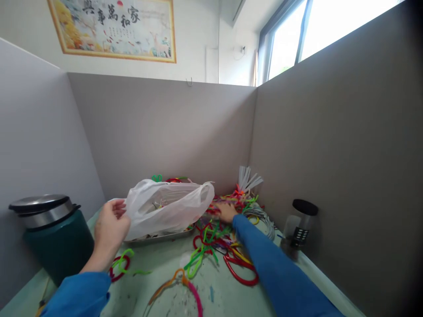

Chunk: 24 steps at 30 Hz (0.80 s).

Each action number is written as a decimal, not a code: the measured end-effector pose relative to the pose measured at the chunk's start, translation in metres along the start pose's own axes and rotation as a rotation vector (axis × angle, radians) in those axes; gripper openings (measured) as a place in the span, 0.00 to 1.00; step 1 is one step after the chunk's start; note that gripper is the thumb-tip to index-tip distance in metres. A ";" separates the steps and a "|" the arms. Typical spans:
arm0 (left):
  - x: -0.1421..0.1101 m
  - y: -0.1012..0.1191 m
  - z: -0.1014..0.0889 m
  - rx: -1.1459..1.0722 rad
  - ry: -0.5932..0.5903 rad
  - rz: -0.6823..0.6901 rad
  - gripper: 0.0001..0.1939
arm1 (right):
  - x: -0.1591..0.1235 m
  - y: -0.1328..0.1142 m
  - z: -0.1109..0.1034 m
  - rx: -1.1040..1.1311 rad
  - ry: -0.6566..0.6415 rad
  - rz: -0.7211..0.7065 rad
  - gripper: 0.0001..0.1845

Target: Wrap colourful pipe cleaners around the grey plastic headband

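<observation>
My left hand has its fingers curled at the left edge of a white plastic bag, and they appear to pinch its film. The bag gapes open over a shallow metal tray, with small thin bits visible inside. My right hand reaches into a heap of colourful pipe cleaners right of the bag; its fingers are blurred and partly hidden among them. A headband, part wrapped in orange and pink, lies at the front. Red and green pipe cleaner loops rest near my left wrist.
A dark green thermos jug stands at the left, and a clear bottle with a black lid at the right. White strips and a grey wire coil lie at the back right. Grey partitions enclose the table.
</observation>
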<state>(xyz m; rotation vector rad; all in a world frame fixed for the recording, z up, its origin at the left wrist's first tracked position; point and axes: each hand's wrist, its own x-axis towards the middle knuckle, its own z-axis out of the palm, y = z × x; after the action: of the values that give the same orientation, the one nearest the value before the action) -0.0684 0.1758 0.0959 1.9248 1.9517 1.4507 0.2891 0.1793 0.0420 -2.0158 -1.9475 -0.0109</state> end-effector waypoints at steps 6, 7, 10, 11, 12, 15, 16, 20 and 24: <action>0.011 0.030 0.011 0.191 -0.012 0.404 0.41 | -0.002 -0.001 0.005 -0.092 -0.138 -0.056 0.36; 0.014 0.036 0.013 0.218 -0.023 0.420 0.41 | 0.000 -0.001 -0.007 -0.108 -0.140 -0.072 0.35; 0.021 0.048 0.017 0.295 -0.177 0.399 0.29 | -0.002 -0.003 -0.053 -0.159 -0.127 -0.073 0.24; 0.022 0.049 0.018 0.313 -0.223 0.390 0.21 | -0.005 -0.007 -0.070 -0.178 -0.095 -0.055 0.20; 0.020 0.050 0.017 0.318 -0.254 0.385 0.15 | -0.009 -0.014 -0.085 -0.192 -0.052 -0.042 0.17; 0.007 0.051 0.010 0.239 -0.249 0.373 0.17 | -0.023 -0.049 -0.115 -0.169 0.147 -0.120 0.19; 0.001 0.051 0.006 0.187 -0.244 0.352 0.19 | -0.027 -0.065 -0.117 -0.088 0.252 -0.283 0.19; -0.023 0.053 -0.019 -0.068 -0.264 0.219 0.20 | -0.042 -0.121 -0.089 0.009 0.125 -0.666 0.17; -0.044 0.046 -0.045 -0.251 -0.310 0.214 0.22 | -0.061 -0.135 -0.046 -0.248 -0.169 -0.521 0.13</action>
<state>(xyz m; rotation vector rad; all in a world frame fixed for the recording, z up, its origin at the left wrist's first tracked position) -0.0502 0.1057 0.1247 2.1360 1.4008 1.2709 0.1643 0.1095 0.1021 -1.6243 -2.6414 -0.2232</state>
